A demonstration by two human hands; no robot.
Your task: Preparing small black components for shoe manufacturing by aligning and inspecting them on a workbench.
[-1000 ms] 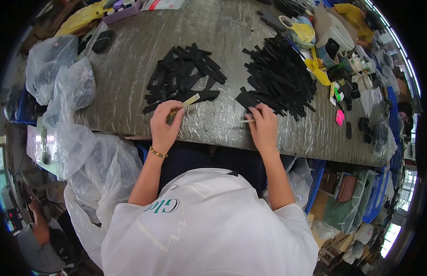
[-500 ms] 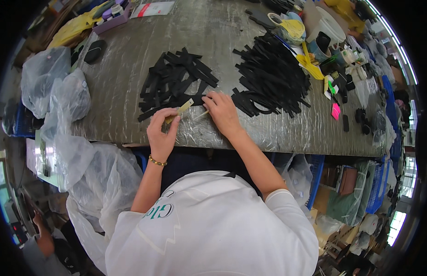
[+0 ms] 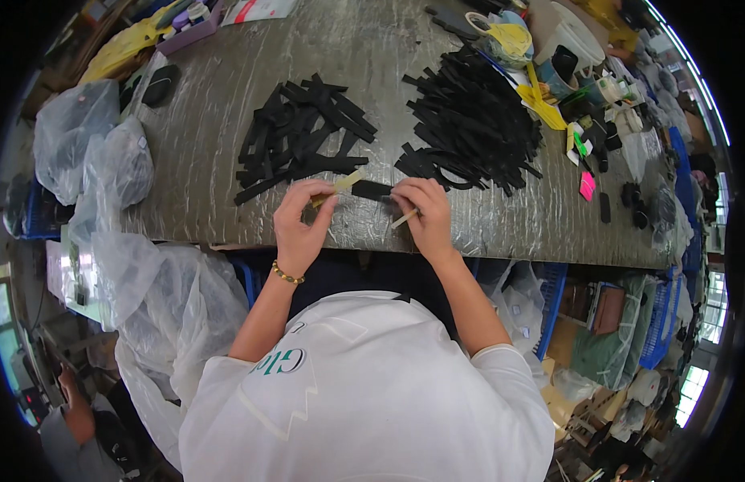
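Observation:
My left hand is closed on a short, flat yellowish strip, which sticks out past the fingertips toward the right; it may be a small ruler, but I cannot tell. My right hand pinches the right end of a black strip lying between both hands. A thin pale stick juts out from the same hand, below the fingers. Beyond the left hand lies a loose pile of black strips. A larger, denser heap of black strips is beyond the right hand.
The table has a shiny, film-like covering. Buckets, yellow scissors and a pink tag are on its right side. A purple box stands far left; plastic bags hang by the left edge.
My right hand has moved right and slightly nearer, drawing a black strip away from the left pile. My left hand has shifted a little right, still with the yellowish strip.

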